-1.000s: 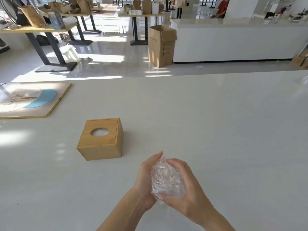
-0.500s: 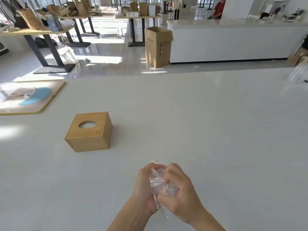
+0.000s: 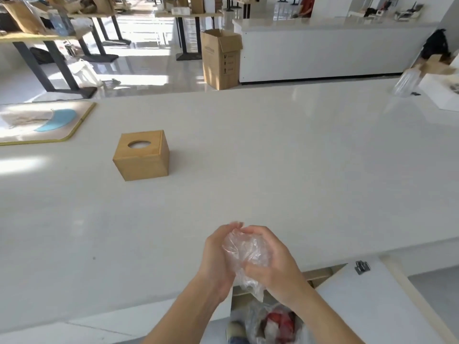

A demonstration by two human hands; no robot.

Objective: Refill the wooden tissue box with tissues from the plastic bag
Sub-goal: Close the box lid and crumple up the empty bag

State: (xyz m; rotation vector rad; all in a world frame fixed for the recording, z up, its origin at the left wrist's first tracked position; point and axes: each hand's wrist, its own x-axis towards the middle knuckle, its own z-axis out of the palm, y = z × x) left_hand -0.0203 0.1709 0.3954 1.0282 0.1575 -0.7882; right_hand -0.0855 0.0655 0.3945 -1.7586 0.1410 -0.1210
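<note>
The wooden tissue box (image 3: 141,157) stands closed on the white table (image 3: 273,157), left of centre, with white tissue showing in its round top hole. A crumpled clear plastic bag (image 3: 246,254) is pressed between both palms above the table's near edge. My left hand (image 3: 218,254) cups its left side. My right hand (image 3: 270,264) wraps its right side, and a tail of the bag hangs down below the hands. The hands are well to the right of and nearer than the box.
A wooden tray (image 3: 44,122) with a blue piece lies at the table's left edge. Below the near edge an open bin (image 3: 268,319) holds plastic and red rubbish. A clear bag (image 3: 404,81) lies at the far right. A cardboard box (image 3: 219,58) stands on the floor beyond.
The bag stays squeezed between both hands. The view has shifted back, so the hands now sit over the table's near edge and the bin below has come into view.
</note>
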